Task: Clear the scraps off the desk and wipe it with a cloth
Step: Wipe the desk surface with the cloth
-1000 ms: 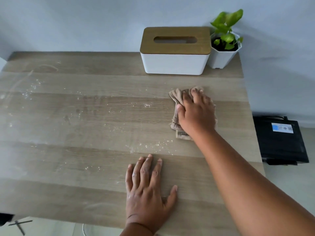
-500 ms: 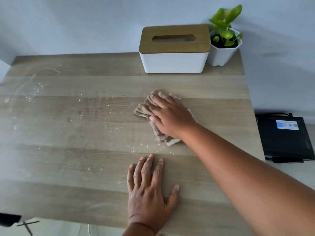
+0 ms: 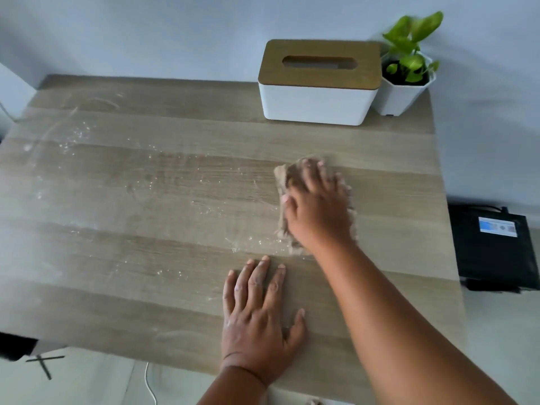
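The right hand [image 3: 317, 209] presses flat, fingers spread, on a crumpled beige cloth [image 3: 282, 182]; the left hand [image 3: 257, 320] rests open on the wood-grain desk [image 3: 146, 258].

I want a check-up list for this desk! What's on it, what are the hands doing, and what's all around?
Surface: wooden desk, with white crumbs and smears across the left and middle.
Job's things: beige cloth, bunched flat on the desk under the right hand.
Clutter: white tissue box with a wooden lid and a potted plant, both at the back right.
Hands: right hand presses on the cloth; left hand rests flat on the desk, fingers straight.
Cables: white cable below the near edge.
Surroundings: pale wall behind; black device on the floor to the right.
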The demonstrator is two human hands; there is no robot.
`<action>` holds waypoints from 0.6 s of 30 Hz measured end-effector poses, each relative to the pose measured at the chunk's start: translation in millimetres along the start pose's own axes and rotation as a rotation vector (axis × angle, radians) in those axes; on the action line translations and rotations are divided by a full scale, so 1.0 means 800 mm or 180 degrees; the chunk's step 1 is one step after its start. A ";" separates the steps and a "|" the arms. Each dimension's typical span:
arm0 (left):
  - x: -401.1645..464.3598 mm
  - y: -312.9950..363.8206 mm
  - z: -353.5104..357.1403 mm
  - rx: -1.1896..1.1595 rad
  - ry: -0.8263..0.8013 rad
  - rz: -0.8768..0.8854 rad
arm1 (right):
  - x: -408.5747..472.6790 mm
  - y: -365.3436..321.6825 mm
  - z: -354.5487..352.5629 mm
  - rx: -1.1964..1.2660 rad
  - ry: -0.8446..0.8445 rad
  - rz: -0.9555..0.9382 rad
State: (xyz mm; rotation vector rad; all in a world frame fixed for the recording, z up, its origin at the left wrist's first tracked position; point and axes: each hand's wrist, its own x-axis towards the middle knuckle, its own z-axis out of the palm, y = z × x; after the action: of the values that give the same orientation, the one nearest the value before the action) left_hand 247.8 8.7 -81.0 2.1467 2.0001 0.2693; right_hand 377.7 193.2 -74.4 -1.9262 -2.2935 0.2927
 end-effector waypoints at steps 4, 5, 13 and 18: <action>-0.001 0.001 -0.002 0.0006 0.0014 0.0006 | -0.054 0.012 0.003 -0.0173 -0.0162 -0.0814; -0.001 0.002 -0.003 0.0007 0.0011 -0.0001 | -0.065 0.030 -0.001 -0.0218 -0.0192 -0.0905; 0.002 0.005 -0.007 -0.0045 -0.0013 -0.0049 | -0.052 0.130 -0.024 -0.0375 0.0073 0.0238; 0.001 0.006 -0.010 -0.0015 -0.0081 -0.0101 | -0.029 0.056 -0.009 -0.0237 0.0180 0.0765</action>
State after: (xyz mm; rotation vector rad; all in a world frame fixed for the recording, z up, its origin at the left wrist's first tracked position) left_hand 250.1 9.0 -72.3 2.1031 2.0155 0.2403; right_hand 426.8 178.3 -77.0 -2.2200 -2.0668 0.1763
